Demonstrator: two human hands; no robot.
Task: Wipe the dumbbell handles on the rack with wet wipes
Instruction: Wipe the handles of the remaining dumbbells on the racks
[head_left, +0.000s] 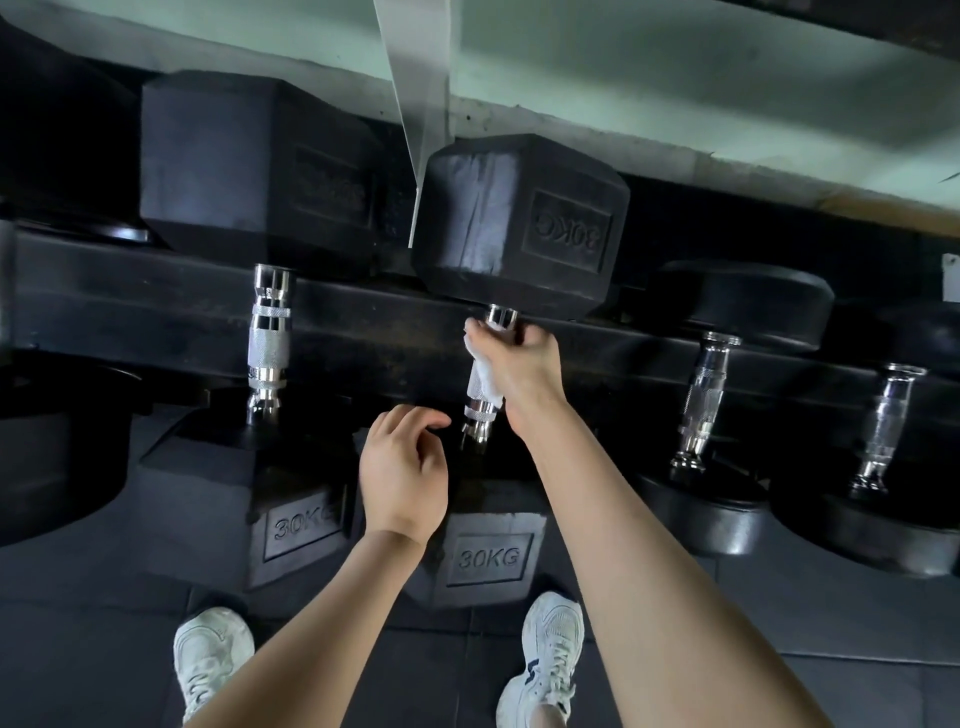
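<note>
Reaching forward from the lower right, our right hand (524, 364) curls its fingers round a white wet wipe (480, 376) and clamps it against the upper part of the chrome handle (480, 413) of a hexagonal dumbbell (519, 223), just below the far head. The right forearm is extended nearly straight. Our left hand (402, 473) hangs just beside the handle's near end, back of the hand toward us, fingers loosely bent and a little apart; it holds nothing and appears to touch nothing. The dumbbell lies across the black rack (156, 312). Its handle crosses the long beam, its far head sits at the far edge, and its near head, marked 30KG, sits at the near edge. The rack carries further weights. Toward its left end lies a second dumbbell (267, 338), also marked 30KG, with its knurled handle bare. Toward the right end lie two round-headed dumbbells (702, 400) (889, 418). Below the rack's near edge, our two white shoes (210, 654) (548, 654) stand on dark floor tiles (779, 623).
</note>
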